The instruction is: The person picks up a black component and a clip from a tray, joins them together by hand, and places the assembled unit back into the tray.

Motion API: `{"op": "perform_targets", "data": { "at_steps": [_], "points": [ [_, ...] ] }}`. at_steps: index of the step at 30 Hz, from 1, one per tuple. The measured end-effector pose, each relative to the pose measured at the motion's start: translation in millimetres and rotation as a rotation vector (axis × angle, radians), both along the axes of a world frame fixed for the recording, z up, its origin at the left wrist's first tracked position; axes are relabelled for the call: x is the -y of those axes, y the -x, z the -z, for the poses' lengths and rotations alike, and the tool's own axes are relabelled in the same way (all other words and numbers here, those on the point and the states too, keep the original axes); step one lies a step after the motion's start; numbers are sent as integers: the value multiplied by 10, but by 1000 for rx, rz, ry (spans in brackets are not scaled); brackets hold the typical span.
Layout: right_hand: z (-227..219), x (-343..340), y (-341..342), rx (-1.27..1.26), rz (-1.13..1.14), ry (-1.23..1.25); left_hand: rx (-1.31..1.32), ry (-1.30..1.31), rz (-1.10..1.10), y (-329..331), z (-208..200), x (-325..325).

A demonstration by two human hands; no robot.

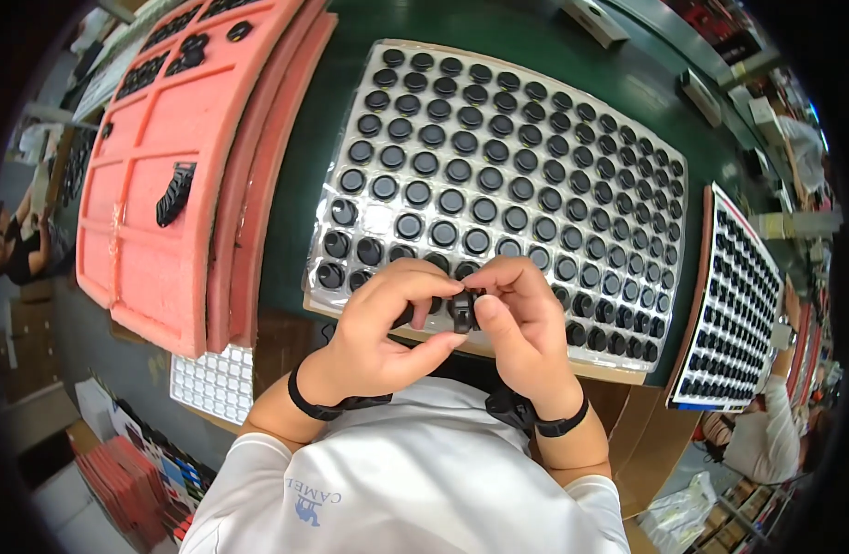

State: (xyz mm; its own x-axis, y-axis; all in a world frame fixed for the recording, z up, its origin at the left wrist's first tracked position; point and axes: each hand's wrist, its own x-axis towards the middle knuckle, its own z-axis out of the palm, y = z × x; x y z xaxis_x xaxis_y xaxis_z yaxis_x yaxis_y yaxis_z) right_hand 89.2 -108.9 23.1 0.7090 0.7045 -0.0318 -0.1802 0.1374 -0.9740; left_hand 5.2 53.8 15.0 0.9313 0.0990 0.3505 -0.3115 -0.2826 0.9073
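Observation:
Close in front of my body, over the near edge of a clear plastic tray, both hands meet at a small black rounded part. Thumb and forefinger of my left hand pinch it from the left. My right hand has its thumb and curled fingers against the part's right side. The fingers hide some of it. Rows of black round caps fill most of the tray's pockets, and a bare pocket shows near the left side.
Pink foam trays are stacked at the left, with loose black pieces on top. To the right lies another sheet of black parts. A white pocketed tray sits lower left. Other people are at both sides.

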Motion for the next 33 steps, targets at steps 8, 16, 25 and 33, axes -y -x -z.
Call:
{"op": "perform_targets", "data": {
  "at_steps": [8, 16, 25, 33],
  "points": [
    [228, 119, 14, -495, -42, -478, -192, 573, 144, -26, 48, 180],
    [150, 228, -15, 48, 133, -301, -36, 311, 78, -44, 78, 245],
    [148, 147, 51, 193, 146, -191, 39, 170, 53, -50, 36, 252],
    [194, 141, 41, 186, 110, -206, 102, 121, 83, -70, 43, 233]
  ]
}}
